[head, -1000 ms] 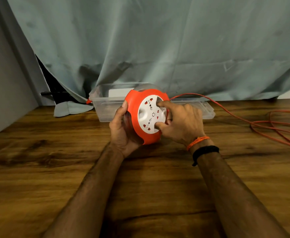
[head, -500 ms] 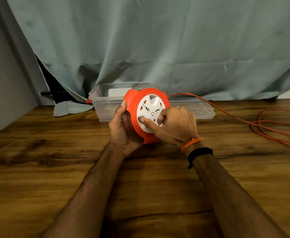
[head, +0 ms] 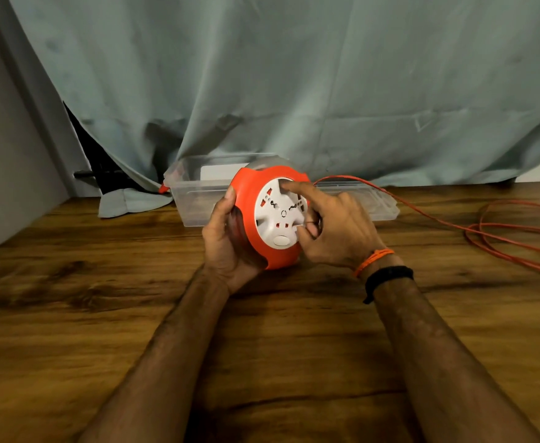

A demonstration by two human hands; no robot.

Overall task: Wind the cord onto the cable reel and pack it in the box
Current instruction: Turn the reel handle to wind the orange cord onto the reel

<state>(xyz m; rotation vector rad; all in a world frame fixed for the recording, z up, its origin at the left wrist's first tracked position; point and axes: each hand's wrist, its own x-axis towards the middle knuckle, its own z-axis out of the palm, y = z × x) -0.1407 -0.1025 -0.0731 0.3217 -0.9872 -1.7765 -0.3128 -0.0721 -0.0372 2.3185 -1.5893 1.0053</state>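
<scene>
An orange cable reel [head: 251, 219] with a white socket face [head: 278, 215] stands on edge at the middle of the wooden table. My left hand [head: 227, 244] grips its left side and back. My right hand [head: 332, 228] rests on the white face, index finger hooked in a recess at the top, thumb pressed near the bottom right. An orange cord [head: 422, 215] leaves the reel's top right and trails to loose loops [head: 515, 241] at the table's right edge. A clear plastic box [head: 198, 199] sits just behind the reel.
A grey-green curtain [head: 294, 91] hangs behind the box, its hem lying on the table at the left. A grey wall [head: 3, 174] borders the left side. The wooden table [head: 70, 314] stretches toward me beneath my forearms.
My right hand has turned the white face round, the index finger moving from the lower left to the top. The cord loops on the right have shifted slightly. My left hand keeps its hold.
</scene>
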